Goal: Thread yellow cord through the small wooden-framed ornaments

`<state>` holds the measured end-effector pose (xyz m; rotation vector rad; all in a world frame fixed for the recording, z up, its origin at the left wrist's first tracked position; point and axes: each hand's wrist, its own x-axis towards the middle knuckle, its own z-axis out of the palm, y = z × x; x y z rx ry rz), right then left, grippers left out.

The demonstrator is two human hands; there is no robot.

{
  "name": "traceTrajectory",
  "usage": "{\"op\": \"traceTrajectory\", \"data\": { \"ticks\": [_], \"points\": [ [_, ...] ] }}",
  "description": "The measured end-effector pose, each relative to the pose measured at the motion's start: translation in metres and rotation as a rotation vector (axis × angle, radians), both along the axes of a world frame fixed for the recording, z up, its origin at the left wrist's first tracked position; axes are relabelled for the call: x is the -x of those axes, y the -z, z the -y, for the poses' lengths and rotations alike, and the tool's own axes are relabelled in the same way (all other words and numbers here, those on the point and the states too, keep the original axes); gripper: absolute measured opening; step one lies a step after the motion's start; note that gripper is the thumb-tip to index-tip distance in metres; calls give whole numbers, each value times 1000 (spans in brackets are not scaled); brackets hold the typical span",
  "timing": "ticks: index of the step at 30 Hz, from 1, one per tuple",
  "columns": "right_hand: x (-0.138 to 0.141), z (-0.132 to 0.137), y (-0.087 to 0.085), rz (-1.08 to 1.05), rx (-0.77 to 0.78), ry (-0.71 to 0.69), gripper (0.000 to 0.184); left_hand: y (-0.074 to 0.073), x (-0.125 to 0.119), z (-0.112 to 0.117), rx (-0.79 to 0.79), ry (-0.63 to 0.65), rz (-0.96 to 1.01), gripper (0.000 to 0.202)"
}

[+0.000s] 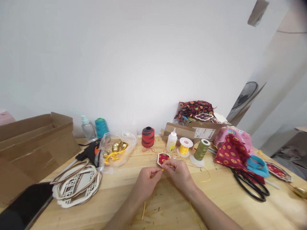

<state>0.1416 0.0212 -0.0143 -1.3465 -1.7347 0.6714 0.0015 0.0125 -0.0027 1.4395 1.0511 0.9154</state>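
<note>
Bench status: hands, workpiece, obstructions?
Left hand and right hand pinching yellow cord. Red patterned fabric piece at right fingertips. Glue bottle and yellow thread spool just beyond, not touching.

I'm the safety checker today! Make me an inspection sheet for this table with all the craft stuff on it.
surface: wooden table, with bits of yellow cord lying on it.
job's things: small red patterned fabric piece with a pale edge; yellow cord.
hands: left hand and right hand pinch the cord together at the piece's lower edge.
clutter: glue bottle, black-handled scissors, hot glue gun, wooden lattice frames, cardboard box.
cables: thin black cable behind the glue gun.
surroundings: white wall; fan at the right.
</note>
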Motion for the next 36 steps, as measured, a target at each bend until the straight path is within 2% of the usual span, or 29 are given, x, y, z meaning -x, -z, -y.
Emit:
{"op": "traceTrajectory", "data": {
  "ticks": [8, 19, 23, 29, 32, 36],
  "points": [
    [1, -1, 1, -52, 18, 7, 18, 2, 1, -1, -50, 8, -26, 28],
    [1, 1, -3, -84, 40, 87, 21, 7, 2, -2, -70, 17, -57, 32],
    [1, 1, -10, -275, 180, 95, 28, 5, 1, -1, -69, 3, -75, 34],
    [-2, 2, -14, -741, 527, -52, 34, 7, 0, 0, -51, 12, -58, 32],
    [-2, 1, -10, -843, 576, -65, 34, 8, 0, -1, -51, 42, -58, 33],
    [-1, 1, -8, -853, 570, -43, 33, 10, 0, -1, -56, 38, -51, 33]
  ]
}}
